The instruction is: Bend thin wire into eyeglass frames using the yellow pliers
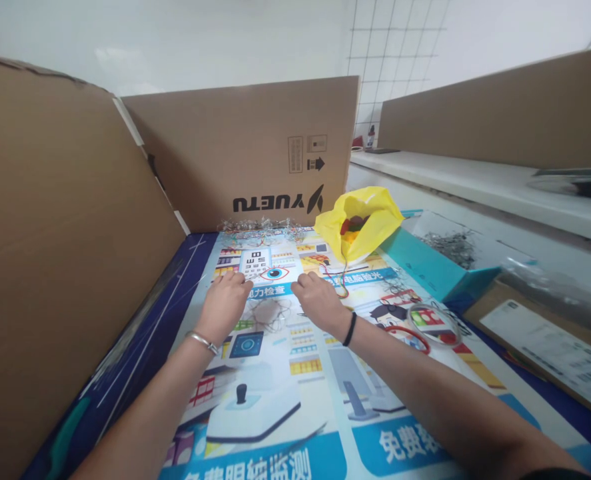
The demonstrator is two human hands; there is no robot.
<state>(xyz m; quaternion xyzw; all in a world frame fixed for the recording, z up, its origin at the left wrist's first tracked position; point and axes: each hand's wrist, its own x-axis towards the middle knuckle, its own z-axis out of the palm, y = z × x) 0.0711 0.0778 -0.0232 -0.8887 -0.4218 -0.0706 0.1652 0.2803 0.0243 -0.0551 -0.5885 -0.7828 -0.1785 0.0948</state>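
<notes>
My left hand (226, 301) is closed with its fingers pinched together, above a printed poster sheet (255, 400) that covers the table. Level with it, my right hand (319, 299) is closed in a similar pinch, a short gap away. Whatever the fingers hold is too thin or hidden to make out. Loose loops of thin wire (270, 313) show between and just below the hands. Beyond the right hand, colored cords (342, 283) trail from a yellow bag (358, 223) that stands open with red and yellow material inside.
Tangled silvery wire (265, 225) lies along the back cardboard panel (200, 153). To the right are a clear tape-like ring (434, 325), a red ring (408, 337), a teal box (420, 263) with wire pieces and a labelled carton (550, 340). Another cardboard panel (50, 233) rises at left.
</notes>
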